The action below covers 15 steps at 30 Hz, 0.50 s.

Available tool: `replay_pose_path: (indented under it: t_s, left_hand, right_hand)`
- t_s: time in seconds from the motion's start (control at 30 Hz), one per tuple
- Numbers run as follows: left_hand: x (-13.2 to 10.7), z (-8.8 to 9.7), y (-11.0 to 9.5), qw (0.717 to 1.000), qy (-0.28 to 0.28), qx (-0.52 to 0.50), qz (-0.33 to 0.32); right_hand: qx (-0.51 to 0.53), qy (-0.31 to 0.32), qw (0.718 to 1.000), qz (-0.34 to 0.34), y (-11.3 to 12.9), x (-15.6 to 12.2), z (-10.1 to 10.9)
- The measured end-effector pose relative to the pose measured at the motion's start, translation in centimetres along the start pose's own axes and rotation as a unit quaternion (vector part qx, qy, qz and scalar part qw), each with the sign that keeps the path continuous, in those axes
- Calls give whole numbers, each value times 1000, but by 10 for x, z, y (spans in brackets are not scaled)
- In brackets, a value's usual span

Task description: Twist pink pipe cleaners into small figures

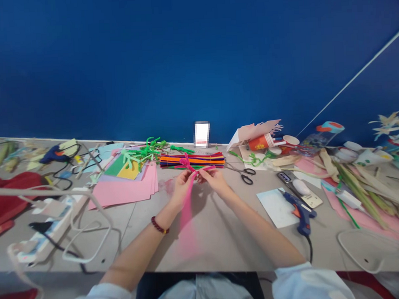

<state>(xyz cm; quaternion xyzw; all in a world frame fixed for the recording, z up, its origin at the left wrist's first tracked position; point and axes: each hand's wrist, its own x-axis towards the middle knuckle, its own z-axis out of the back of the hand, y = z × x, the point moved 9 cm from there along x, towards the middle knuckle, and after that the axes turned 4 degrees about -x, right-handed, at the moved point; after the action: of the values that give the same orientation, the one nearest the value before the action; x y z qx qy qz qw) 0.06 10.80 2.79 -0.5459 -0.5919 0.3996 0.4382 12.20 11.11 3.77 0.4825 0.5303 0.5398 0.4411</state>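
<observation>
Both my hands meet over the middle of the grey table and pinch a pink pipe cleaner shape [188,164]. My left hand [180,185] is closed on it, with long pink stems [186,211] hanging down toward me. A dark red bead bracelet [159,226] sits on that wrist. My right hand [213,177] is closed on a pink end that sticks out to the right. A bundle of coloured pipe cleaners [193,160] lies just beyond my hands.
Pink and coloured paper sheets [128,188] lie to the left, with green pipe cleaners [146,151] behind. Black scissors [244,174], a blue glue gun [299,211] and a white card [276,207] lie right. A power strip with cables [47,231] sits at the left front. Cups and paper scraps crowd the right.
</observation>
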Motion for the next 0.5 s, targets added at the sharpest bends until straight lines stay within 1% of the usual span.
replay_pose_path:
  t_s: [0.03,0.07,0.13,0.2,0.33,0.4,0.5]
  left_hand:
    - [1,4,-5,999,-17,31,-27]
    - [1,6,-9,996,-29,66,-51]
    - [1,8,-15,986,-35,135,-86]
    - [1,5,-19,977,-19,181,-108]
    - [1,2,-25,966,6,220,-138]
    - [0,0,-31,957,14,235,-170]
    - [-2,-2,-38,941,22,258,-218]
  right_hand:
    - [45,29,997,-58,-7,-1,-7]
    - [81,53,990,-101,-12,-3,-12]
    - [133,75,978,-145,-13,-7,-18]
    - [152,87,972,-157,-9,-10,-18]
    - [113,98,977,-153,0,-12,-14]
    - [100,97,978,-154,2,-12,-11]
    - [111,100,975,-166,2,-13,-11]
